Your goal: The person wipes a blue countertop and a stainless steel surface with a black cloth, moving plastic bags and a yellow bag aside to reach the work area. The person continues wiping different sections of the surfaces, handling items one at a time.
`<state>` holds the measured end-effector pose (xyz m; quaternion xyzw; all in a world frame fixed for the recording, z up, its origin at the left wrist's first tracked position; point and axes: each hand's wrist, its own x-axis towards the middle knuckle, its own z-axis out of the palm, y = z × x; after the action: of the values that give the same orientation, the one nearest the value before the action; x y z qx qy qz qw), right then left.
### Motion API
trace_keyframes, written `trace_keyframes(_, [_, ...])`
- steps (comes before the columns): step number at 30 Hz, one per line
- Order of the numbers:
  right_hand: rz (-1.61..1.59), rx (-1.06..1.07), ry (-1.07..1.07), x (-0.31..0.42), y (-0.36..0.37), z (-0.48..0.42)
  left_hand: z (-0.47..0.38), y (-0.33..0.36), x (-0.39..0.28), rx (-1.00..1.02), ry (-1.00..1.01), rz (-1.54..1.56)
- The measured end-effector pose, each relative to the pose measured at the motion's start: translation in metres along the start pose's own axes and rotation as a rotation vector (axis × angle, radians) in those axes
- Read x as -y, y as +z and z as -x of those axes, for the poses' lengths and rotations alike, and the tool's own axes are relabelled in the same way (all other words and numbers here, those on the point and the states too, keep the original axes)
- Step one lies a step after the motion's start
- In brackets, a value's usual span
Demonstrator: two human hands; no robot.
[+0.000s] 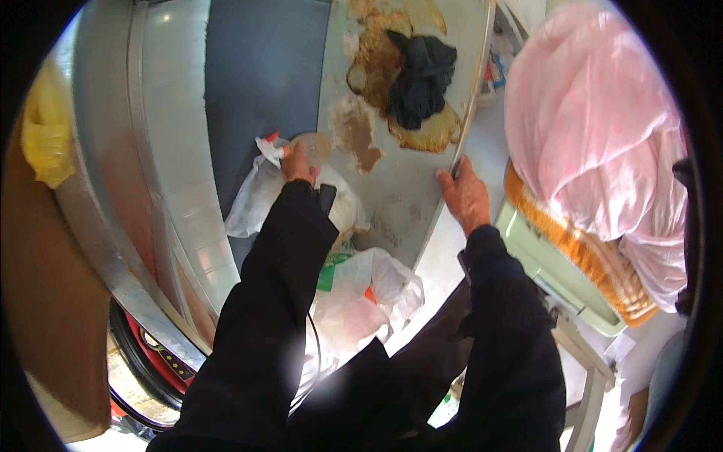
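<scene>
My left hand (pixel 300 167) is closed around the neck of a spray bottle (pixel 316 148) with a translucent body and a red-and-white trigger head. Just under it, a crumpled clear plastic bag (pixel 251 198) lies partly behind my sleeve. My right hand (pixel 467 198) grips the side edge of a grey panel (pixel 395 209), thumb on top; the fingertips' underside is hidden. Brown and yellowish stains (pixel 361 133) spread over the panel's upper part. A bunched black cloth (pixel 421 82) lies on them, apart from both hands.
Full white plastic bags (pixel 356 305) sit close before my body. On the right, a pink fabric bundle (pixel 587 118) rests above an orange towel (pixel 570 243) and a pale green basin (pixel 542 265). A curved metal rim (pixel 141 305) and yellow bag (pixel 48 135) are on the left.
</scene>
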<state>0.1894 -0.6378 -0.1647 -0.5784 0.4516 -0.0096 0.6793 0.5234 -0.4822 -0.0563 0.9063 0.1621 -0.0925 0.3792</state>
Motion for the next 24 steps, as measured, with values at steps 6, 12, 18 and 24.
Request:
trace_keyframes(6, [0.04,-0.039,-0.003,0.003,0.001,0.003,0.003,0.003,0.004,-0.017,0.057,0.139])
trace_keyframes(12, [0.148,-0.011,0.066,0.019,-0.014,0.008,0.034,0.017,0.003,-0.049,0.134,0.239])
trace_keyframes(18, [0.131,-0.234,-0.019,0.038,-0.042,0.039,0.096,0.024,0.0,-0.043,0.299,0.154])
trace_keyframes(24, [0.158,-0.231,-0.334,0.069,-0.071,0.094,0.223,0.037,0.009,0.327,0.513,0.158])
